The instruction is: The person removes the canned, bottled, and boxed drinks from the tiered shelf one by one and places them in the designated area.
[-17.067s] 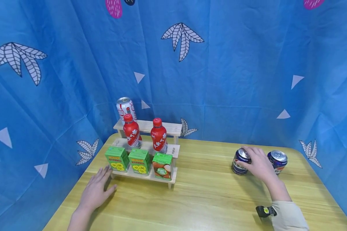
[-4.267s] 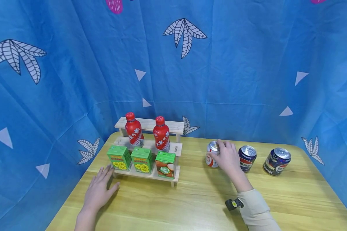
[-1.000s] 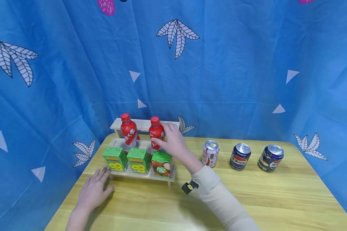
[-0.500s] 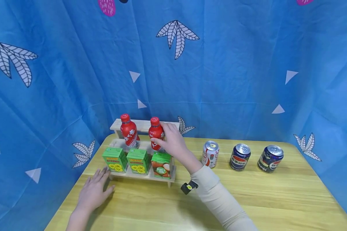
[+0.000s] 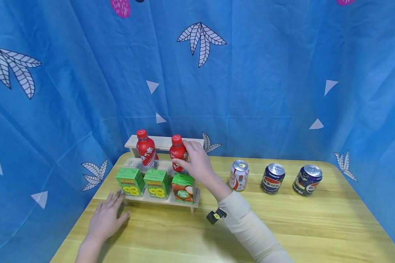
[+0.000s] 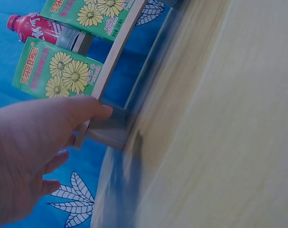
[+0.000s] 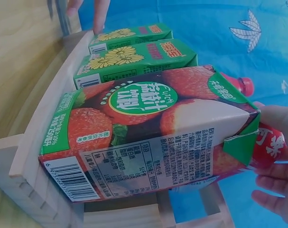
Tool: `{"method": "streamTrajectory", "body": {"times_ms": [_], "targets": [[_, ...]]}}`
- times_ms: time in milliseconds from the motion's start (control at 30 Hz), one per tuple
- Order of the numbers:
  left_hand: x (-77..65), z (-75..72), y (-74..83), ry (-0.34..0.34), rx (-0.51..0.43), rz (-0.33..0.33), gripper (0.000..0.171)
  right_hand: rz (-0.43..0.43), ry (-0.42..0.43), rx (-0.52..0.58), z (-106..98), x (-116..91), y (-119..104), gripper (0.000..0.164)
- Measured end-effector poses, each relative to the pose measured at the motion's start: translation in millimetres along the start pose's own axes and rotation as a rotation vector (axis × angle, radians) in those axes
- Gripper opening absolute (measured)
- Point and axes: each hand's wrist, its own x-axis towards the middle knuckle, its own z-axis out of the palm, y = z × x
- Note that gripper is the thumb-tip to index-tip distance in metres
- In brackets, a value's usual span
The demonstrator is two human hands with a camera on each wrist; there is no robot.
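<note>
My right hand (image 5: 199,160) grips the right one of two red plastic drink bottles, the bottle (image 5: 176,151) on the middle tier of a small wooden step rack (image 5: 164,142). In the right wrist view a litchi juice carton (image 7: 153,118) hides much of that bottle. The other red bottle (image 5: 147,151) stands to its left. My left hand (image 5: 106,219), fingers spread, rests at the rack's front left corner; in the left wrist view its thumb lies beside the lower shelf edge (image 6: 116,57). Two green chrysanthemum drink cartons (image 5: 130,181) share the bottom tier with the litchi one.
Right of the rack, a white-and-red cola can (image 5: 239,176) and two dark blue Pepsi cans (image 5: 273,179) stand in a row on the wooden table (image 5: 303,226). Blue patterned cloth (image 5: 266,80) hangs behind and at both sides.
The white-and-red can went from the rack's top tier to the table, left of the Pepsi cans. My right hand then moved left to the bottle; over the last second it hardly moves.
</note>
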Motion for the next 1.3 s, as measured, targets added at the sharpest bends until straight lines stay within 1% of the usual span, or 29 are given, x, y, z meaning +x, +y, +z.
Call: {"method": "streamTrajectory", "body": {"times_ms": [167, 333, 633, 800, 1033, 1300], "targets": [[0.1, -0.5, 0.0, -0.002, 0.003, 0.002, 0.072, -0.019, 0.020, 0.001, -3.7, -4.2, 1.0, 0.065], [-1.0, -2.0, 1.2, -0.004, 0.008, 0.003, 0.072, -0.037, 0.050, -0.021, -8.1, -9.2, 5.2, 0.063], [-1.0, -2.0, 2.5, -0.002, 0.007, 0.003, 0.072, -0.038, 0.087, -0.021, -23.1, -20.0, 14.1, 0.062], [-1.2, -0.6, 0.6, -0.001, -0.003, 0.005, 0.072, -0.017, 0.093, -0.022, -35.3, -29.3, 17.9, 0.064], [1.8, 1.0, -2.7, -0.022, -0.026, -0.001, 0.073, 0.019, 0.102, -0.043, -52.8, -45.4, 25.3, 0.065], [2.2, -1.4, -1.1, -0.020, -0.027, 0.002, 0.071, 0.084, 0.115, -0.075, -71.7, -63.6, 33.1, 0.067]]}}
